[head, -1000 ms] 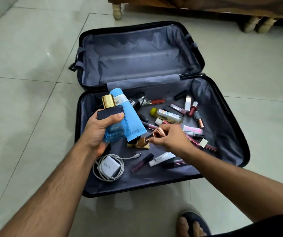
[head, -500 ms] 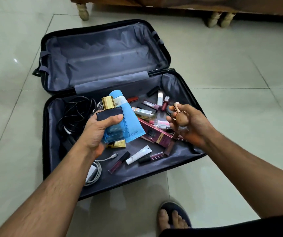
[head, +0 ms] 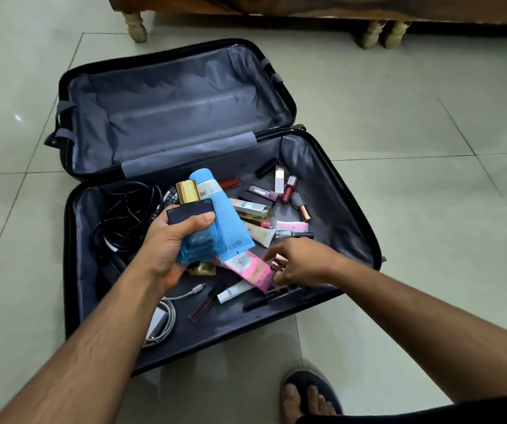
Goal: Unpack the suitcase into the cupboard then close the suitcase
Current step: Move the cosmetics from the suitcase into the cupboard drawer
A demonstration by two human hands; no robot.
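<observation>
Two hands over open suitcase point(head: 350, 209): your left hand point(head: 166, 249) grips perfume bottle point(head: 197, 231) and blue tube point(head: 221, 215); right hand point(head: 301, 264), nearer, fingers loosely spread, touches pink tube point(head: 252, 269) lying diagonally, just left of it.

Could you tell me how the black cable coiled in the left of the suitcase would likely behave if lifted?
The black cable lies in loose, tangled loops, so it is probably floppy and would dangle or unravel. Its loops overlap, so they may snag and drag its adapter.
</observation>
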